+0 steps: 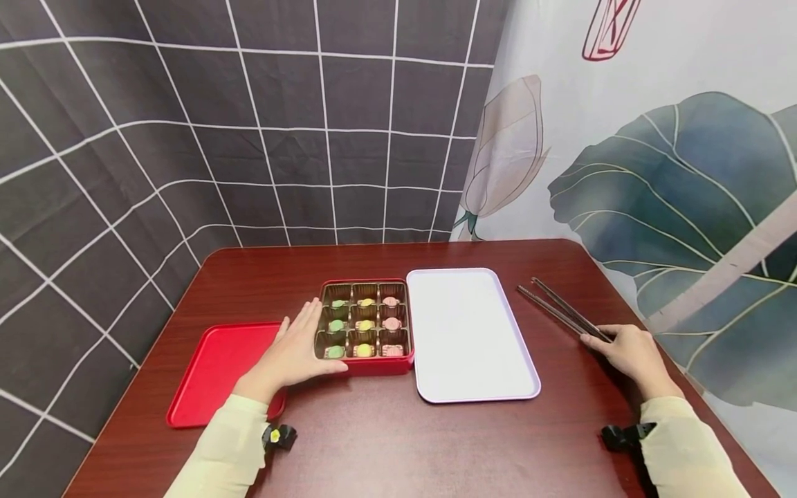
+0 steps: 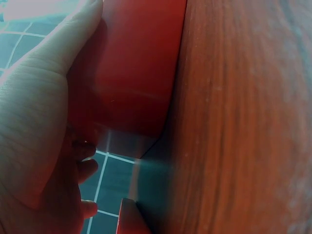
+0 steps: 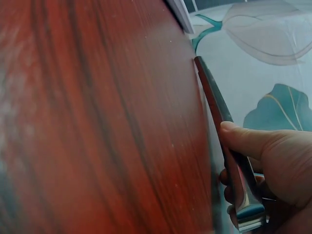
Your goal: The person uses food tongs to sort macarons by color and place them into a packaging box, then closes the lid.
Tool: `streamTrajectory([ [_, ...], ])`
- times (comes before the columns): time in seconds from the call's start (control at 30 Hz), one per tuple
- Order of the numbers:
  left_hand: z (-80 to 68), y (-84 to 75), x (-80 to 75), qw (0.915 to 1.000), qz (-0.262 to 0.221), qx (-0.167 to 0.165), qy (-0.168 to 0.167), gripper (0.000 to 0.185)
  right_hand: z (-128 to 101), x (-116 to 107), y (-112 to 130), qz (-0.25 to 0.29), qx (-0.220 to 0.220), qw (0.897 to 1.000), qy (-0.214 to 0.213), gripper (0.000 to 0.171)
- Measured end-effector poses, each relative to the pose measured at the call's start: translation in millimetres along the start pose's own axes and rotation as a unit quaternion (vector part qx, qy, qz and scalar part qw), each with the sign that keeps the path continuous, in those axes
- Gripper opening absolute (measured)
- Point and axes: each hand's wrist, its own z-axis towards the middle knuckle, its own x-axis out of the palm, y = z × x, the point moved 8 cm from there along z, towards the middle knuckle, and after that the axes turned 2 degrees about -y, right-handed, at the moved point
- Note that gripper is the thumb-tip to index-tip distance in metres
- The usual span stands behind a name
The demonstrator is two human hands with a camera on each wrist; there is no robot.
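A red box [image 1: 373, 367] with a gold divided insert stands on the table. Its compartments hold small rounded pieces: green [image 1: 337, 325] at left, yellow [image 1: 364, 325] in the middle, pink [image 1: 391, 324] at right. My left hand [image 1: 289, 360] rests at the box's near left corner, fingers extended along the left side and thumb along the front. The left wrist view shows that thumb against the red wall [image 2: 131, 73]. At the right, my right hand [image 1: 635, 356] grips metal tongs [image 1: 563, 311] by the rear end. Their tips point away to the left, apart from each other.
A white tray [image 1: 476, 339] lies against the box's right side. Partly under my left forearm is a flat red lid or tray [image 1: 218, 373]. The brown table [image 1: 398, 443] ends at a dark grid curtain [image 1: 355, 152] and a white leaf-patterned one [image 1: 685, 207].
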Motion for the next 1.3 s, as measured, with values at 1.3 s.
streamTrajectory([
  [1.3, -0.8, -1.0, -1.6, 1.0, -0.002, -0.001, 0.003, 0.132, 3.9, 7.1, -1.8, -0.005, 0.021, 0.998, 0.055, 0.068],
])
